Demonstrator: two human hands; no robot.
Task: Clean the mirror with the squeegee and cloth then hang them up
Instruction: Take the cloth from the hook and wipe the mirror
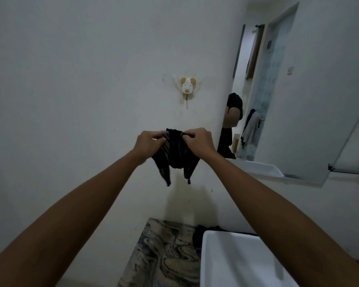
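A dark striped cloth hangs bunched between my two hands in front of the white wall. My left hand pinches its upper left edge and my right hand pinches its upper right edge; two corners dangle below. Above the cloth, a white wall hook shaped like a dog's head is stuck to the wall with nothing hanging on it. The mirror is mounted at the right and reflects my arm and the cloth. No squeegee is in view.
A white sink sits at the bottom right, under my right forearm. Marbled floor tiles show below. A white ledge runs under the mirror, and a glass shelf juts out at the far right.
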